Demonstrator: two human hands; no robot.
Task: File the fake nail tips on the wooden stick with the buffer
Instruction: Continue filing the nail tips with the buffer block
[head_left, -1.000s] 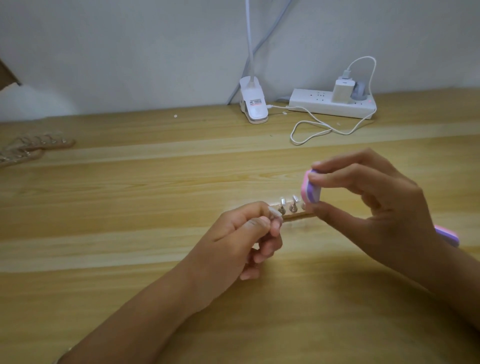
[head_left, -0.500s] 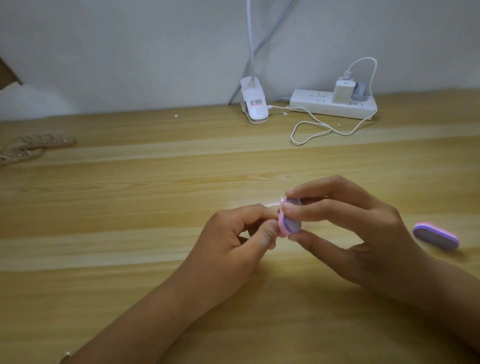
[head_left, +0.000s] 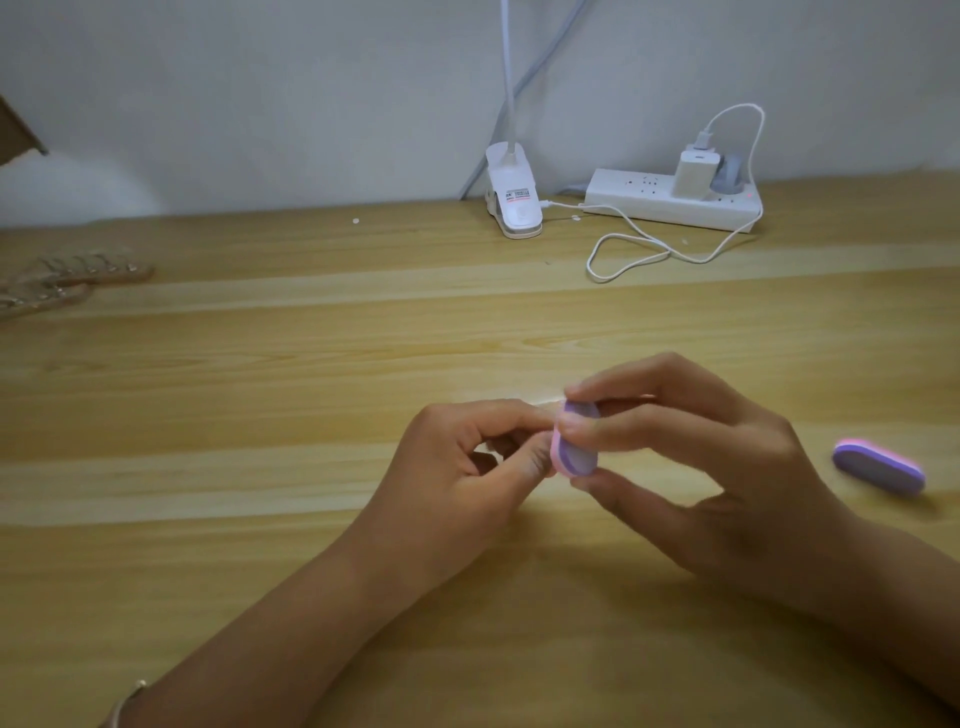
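My right hand pinches a small pink and purple buffer between thumb and fingers, low over the wooden table. My left hand sits right beside it with thumb and fingers curled together, pinching the wooden stick with the fake nail tips. The stick and its tips are hidden behind both hands and the buffer. The buffer's flat face lies against my left fingertips.
A second pink and purple buffer lies on the table at the right. More sticks with nail tips lie at the far left. A white clip lamp base, a power strip and a looped white cable stand by the back wall.
My right hand has carried the buffer down and left onto the stick at my left fingertips. The nail tips seen a second ago are now covered. The second buffer has come into full view.
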